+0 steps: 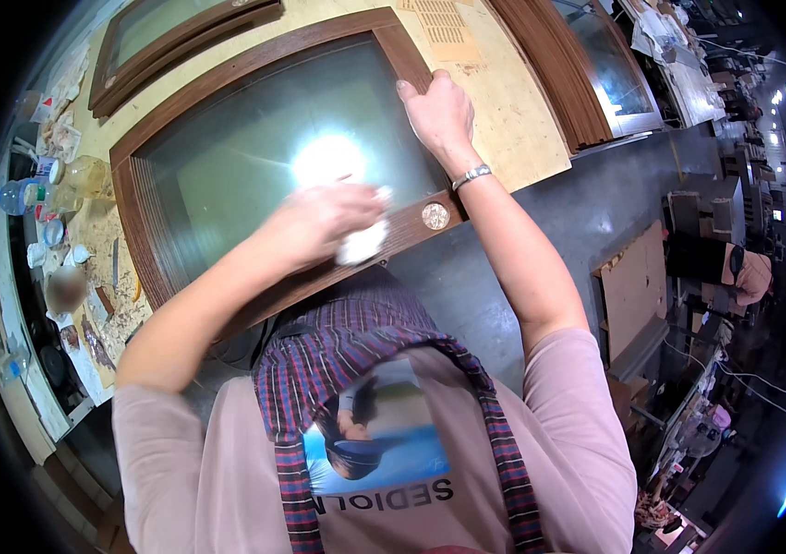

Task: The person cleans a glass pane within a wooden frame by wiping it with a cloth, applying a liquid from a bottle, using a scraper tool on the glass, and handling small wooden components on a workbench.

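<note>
A brown wooden-framed glass door panel (pixel 254 78) lies on the worktable in front of me, its glass reflecting a bright light. Over the frame's near rail, my left hand (pixel 333 217) is closed on a white cloth (pixel 362 242), slightly blurred by motion. The cloth touches the rail beside a round carved rosette (pixel 435 216). My right hand (pixel 442 115) grips the frame's right side near the far corner, thumb on the inner side; some fingertips are hidden. A bracelet (pixel 472 177) circles that wrist.
Another framed panel (pixel 181 46) lies at the far left of the plywood tabletop (pixel 527 111). Bottles and jars, including a blue-tinted plastic bottle (pixel 16 197), crowd the left. Brown wooden frames (pixel 541 65) are stacked at the far right. Another person (pixel 751 277) is beyond the grey floor.
</note>
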`<state>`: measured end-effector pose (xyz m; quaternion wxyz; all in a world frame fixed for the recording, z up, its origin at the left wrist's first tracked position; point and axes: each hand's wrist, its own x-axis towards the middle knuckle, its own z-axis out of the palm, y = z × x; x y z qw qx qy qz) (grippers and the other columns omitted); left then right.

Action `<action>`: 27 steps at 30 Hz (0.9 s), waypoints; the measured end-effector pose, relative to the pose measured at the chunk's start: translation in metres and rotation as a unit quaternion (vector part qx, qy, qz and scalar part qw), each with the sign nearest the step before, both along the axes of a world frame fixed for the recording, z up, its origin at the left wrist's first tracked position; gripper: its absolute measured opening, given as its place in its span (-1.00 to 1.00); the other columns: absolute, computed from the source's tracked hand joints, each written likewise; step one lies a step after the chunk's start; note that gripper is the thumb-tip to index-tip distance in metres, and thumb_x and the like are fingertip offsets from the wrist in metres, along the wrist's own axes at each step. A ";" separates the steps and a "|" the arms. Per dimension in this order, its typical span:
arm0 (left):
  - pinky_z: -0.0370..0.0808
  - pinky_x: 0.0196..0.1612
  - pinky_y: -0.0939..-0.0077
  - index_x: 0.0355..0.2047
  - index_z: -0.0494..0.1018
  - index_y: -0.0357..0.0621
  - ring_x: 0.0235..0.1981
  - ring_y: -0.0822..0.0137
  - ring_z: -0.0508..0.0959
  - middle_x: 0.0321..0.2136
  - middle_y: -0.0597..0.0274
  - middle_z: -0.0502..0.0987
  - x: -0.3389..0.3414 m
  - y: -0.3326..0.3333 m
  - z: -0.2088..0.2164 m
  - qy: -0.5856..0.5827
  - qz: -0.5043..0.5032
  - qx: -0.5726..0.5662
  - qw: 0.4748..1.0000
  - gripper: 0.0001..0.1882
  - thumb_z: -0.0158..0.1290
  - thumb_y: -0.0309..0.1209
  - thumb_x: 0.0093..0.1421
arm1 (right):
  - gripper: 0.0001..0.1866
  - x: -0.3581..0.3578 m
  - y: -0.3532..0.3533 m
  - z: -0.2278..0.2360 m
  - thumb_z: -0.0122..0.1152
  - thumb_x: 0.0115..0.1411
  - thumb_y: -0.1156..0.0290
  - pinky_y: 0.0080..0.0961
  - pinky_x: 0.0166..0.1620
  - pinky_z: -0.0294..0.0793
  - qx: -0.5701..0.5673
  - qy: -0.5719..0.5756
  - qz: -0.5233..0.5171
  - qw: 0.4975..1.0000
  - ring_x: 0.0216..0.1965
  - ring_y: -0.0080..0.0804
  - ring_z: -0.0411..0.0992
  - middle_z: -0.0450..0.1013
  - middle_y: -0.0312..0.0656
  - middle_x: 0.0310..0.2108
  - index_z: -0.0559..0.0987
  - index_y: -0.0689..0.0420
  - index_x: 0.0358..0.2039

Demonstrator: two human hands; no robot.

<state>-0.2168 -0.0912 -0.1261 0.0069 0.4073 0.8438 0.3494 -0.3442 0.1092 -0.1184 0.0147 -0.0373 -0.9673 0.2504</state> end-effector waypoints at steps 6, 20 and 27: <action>0.34 0.23 -0.07 -0.24 0.63 -0.07 0.07 0.25 0.54 -0.08 0.25 0.62 -0.036 0.028 -0.006 0.068 -0.022 0.018 0.997 -0.67 0.13 -0.57 -0.07 | -0.44 -0.002 0.000 -0.002 0.04 0.26 -0.04 -0.05 -0.08 0.47 -0.145 -0.006 -0.051 0.988 -0.20 0.17 0.53 0.55 0.25 -0.34 0.60 0.32 -0.30; 0.33 0.24 0.22 -0.14 0.63 -0.09 0.11 0.18 0.47 0.03 0.29 0.57 -0.165 -0.005 -0.015 0.198 0.196 -0.040 0.960 -0.52 -0.03 -0.72 -0.06 | -0.32 -0.003 0.004 -0.007 -0.12 0.34 -0.13 -0.07 -0.19 0.47 -0.182 0.030 -0.020 0.983 -0.32 0.17 0.53 0.53 0.21 -0.49 0.61 0.32 -0.41; 0.42 0.14 0.38 -0.24 0.66 -0.20 -0.03 0.17 0.57 -0.07 0.16 0.63 -0.060 -0.210 0.003 0.084 0.392 -0.042 0.915 -0.66 -0.04 -0.63 0.02 | -0.40 -0.001 0.006 -0.007 0.00 0.30 -0.07 -0.07 -0.18 0.48 -0.171 0.040 -0.027 0.984 -0.32 0.19 0.54 0.52 0.24 -0.48 0.59 0.33 -0.35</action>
